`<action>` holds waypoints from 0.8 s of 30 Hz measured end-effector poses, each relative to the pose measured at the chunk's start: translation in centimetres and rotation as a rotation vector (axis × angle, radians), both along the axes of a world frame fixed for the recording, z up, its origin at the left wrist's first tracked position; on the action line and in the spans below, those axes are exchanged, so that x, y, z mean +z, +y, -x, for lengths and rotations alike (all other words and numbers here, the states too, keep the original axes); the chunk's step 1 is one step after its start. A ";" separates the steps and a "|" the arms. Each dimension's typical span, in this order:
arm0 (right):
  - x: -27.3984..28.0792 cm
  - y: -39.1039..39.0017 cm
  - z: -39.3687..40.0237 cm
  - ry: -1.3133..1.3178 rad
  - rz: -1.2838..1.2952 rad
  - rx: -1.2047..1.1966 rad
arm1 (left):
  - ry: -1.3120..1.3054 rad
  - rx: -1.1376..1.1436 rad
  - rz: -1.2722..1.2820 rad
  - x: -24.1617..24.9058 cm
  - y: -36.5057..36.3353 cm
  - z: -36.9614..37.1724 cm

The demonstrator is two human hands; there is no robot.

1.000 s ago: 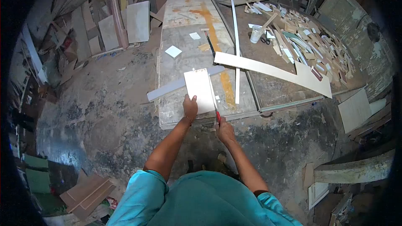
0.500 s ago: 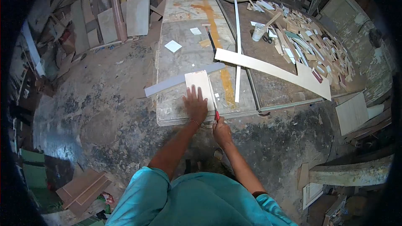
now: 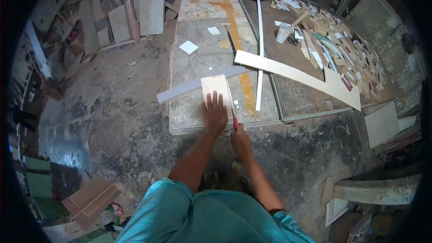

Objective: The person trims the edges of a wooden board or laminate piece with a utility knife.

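Note:
My left hand (image 3: 215, 116) lies flat with fingers spread on a pale rectangular board (image 3: 213, 84) near the front edge of the worktable (image 3: 185, 117). Close on its right, my right hand (image 3: 240, 140) is wrapped around the red handle of a thin-bladed tool (image 3: 236, 124). The slim blade runs forward along the board's right edge. Under the board's far part passes a long grey strip (image 3: 177, 91), slanting across the table. Small white scraps (image 3: 236, 102) lie just right of the blade.
A long pale angled panel (image 3: 297, 75) crosses a white strip (image 3: 259, 83) on the right. Beyond it are a plastic cup (image 3: 283, 33), scissors (image 3: 293, 41) and a heap of wood offcuts (image 3: 342, 45). A white square (image 3: 189, 47) lies farther up the table.
The view has shifted slightly, so the table sits a little more to the right. Both hands keep nearly the same places on the board and the tool.

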State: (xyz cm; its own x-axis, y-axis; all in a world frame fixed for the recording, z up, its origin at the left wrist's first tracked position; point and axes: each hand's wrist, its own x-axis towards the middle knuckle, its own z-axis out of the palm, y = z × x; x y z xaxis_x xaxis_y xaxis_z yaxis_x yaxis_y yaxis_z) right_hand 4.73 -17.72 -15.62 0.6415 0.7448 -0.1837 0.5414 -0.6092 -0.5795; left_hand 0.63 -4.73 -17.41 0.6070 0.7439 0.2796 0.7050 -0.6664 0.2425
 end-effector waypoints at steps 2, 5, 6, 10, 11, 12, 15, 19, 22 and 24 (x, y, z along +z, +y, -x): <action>-0.4 -0.9 1.0 0.017 -0.005 -0.042 | 0.013 0.020 0.005 0.1 -0.2 0.0; 0.0 -1.0 1.2 -0.055 -0.028 -0.086 | 0.025 0.020 -0.020 0.0 -0.3 -0.2; 0.3 -1.0 1.2 -0.040 -0.008 -0.086 | 0.028 0.013 -0.035 0.2 -0.3 -0.1; 0.1 -0.4 0.4 -0.001 -0.015 -0.063 | 0.005 0.014 -0.030 0.2 -0.4 0.1; -0.4 -0.2 0.2 0.008 -0.039 -0.063 | -0.016 0.027 -0.041 0.1 -0.3 0.0; -0.9 -0.1 -0.2 0.005 -0.031 -0.059 | -0.039 0.041 -0.051 0.0 -0.3 -0.2; -1.3 -0.1 -0.2 -0.007 -0.014 -0.035 | -0.069 0.046 -0.054 -0.3 -0.1 -0.2; 1.4 -0.7 0.7 -0.024 -0.001 -0.032 | -0.080 0.031 -0.043 0.1 -0.2 -0.1; 0.7 -0.9 0.7 -0.039 0.001 -0.025 | -0.075 0.034 -0.052 0.4 -0.2 -0.2; -0.2 -0.6 0.3 -0.041 0.010 -0.022 | -0.080 0.021 -0.050 0.2 -0.1 0.0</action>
State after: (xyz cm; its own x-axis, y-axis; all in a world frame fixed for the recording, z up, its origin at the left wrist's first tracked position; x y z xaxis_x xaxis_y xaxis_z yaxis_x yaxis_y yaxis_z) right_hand 4.39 -18.33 -15.86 0.6649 0.7287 -0.1640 0.5510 -0.6268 -0.5509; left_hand 0.68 -4.85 -17.16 0.5657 0.7401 0.3637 0.6988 -0.6644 0.2650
